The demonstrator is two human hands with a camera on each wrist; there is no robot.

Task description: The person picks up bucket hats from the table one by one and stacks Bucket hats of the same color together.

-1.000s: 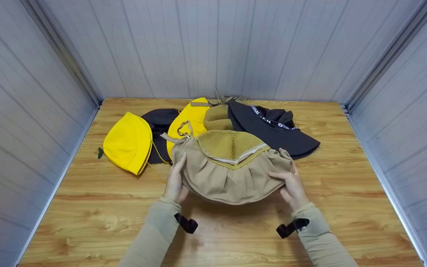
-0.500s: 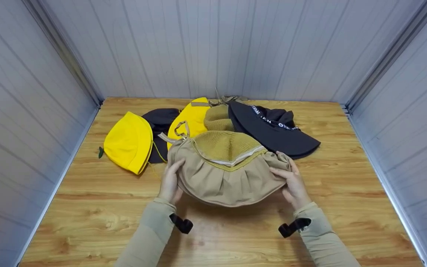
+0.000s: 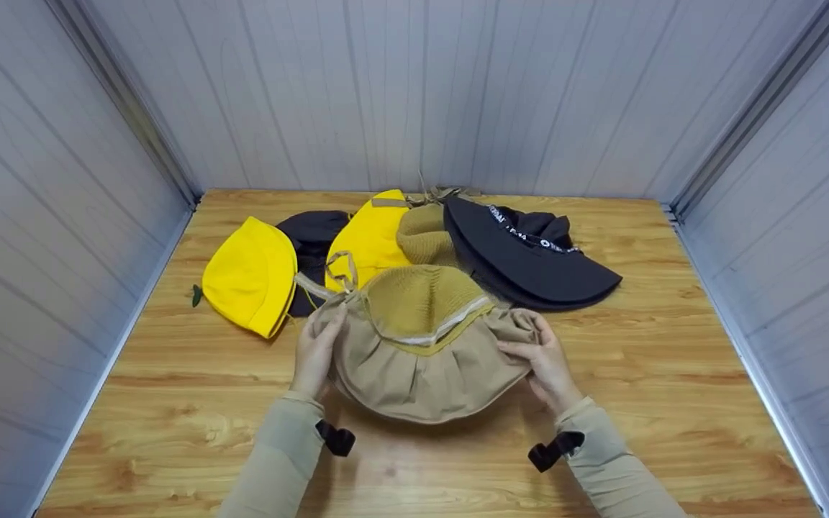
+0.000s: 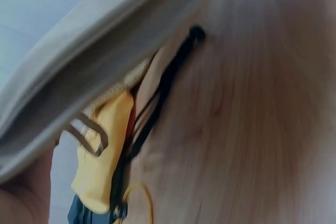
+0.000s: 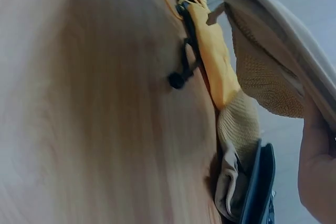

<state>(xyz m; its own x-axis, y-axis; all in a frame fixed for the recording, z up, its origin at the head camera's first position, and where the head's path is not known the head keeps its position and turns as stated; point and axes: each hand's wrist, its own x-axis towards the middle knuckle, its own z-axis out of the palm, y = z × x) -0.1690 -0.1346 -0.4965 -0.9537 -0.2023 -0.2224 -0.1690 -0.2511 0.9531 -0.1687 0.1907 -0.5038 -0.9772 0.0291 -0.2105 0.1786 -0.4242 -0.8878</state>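
Observation:
A beige sun hat (image 3: 429, 385) with a mustard knitted crown and a gathered fabric brim is held up between both hands, above the table. My left hand (image 3: 316, 352) grips the brim's left end, thumb on top, beside a thin beige tie. At the opposite end my right hand (image 3: 547, 363) pinches the brim between thumb and fingers. Both wrist views show the hat's brim (image 4: 79, 61) raised off the wood; most of the left fingers are hidden under the fabric.
Behind lie a yellow hat (image 3: 249, 277) with a green leaf tag, a black hat (image 3: 314, 234), another yellow hat (image 3: 368, 241), a mustard knitted hat (image 3: 425, 234) and a black wide-brimmed hat (image 3: 529, 262) with a lettered cord. White panels (image 3: 414, 93) wall the wooden table (image 3: 673, 403).
Both hands have drawn the beige hat toward the body and slightly left, away from the other hats. More of the black wide-brimmed hat's lower edge shows.

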